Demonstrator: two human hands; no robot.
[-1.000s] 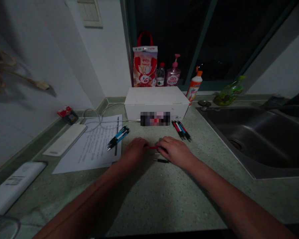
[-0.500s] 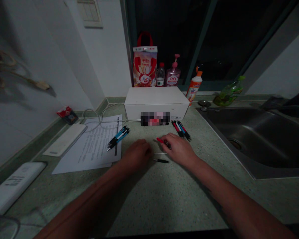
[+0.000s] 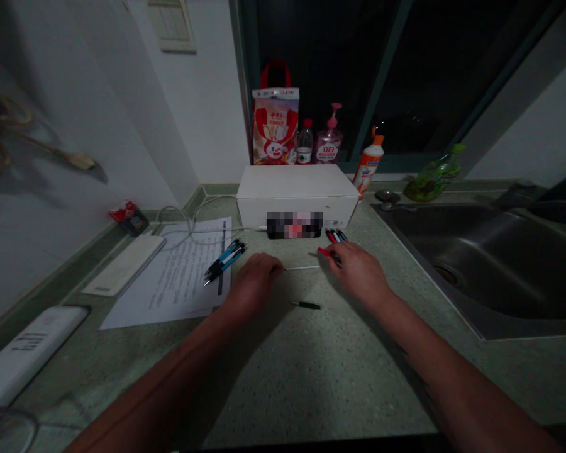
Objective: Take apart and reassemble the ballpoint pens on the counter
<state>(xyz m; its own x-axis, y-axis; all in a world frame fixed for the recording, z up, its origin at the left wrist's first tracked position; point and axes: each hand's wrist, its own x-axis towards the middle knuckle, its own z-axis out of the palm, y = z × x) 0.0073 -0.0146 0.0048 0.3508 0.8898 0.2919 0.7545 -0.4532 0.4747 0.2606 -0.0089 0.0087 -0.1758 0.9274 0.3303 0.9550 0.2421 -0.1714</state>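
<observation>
Red barrel point(image 3: 324, 252) sits in the right hand point(image 3: 358, 269), whose fingers close round it, one end poking out leftward. The white refill point(image 3: 302, 268) spans the gap between the hands: the left hand point(image 3: 258, 277) pinches its left end; whether its right end touches the right hand I cannot tell. Nearer the person, a black grip point(image 3: 307, 305) lies loose on the counter point(image 3: 311, 371). The right hand partly hides the pens point(image 3: 336, 235) just behind it. Beyond, a phone point(image 3: 294, 226) stands before the box point(image 3: 297, 182). Leftward, blue pens point(image 3: 225, 259) lie on paper point(image 3: 183, 277); rightward is the sink point(image 3: 481, 258).
</observation>
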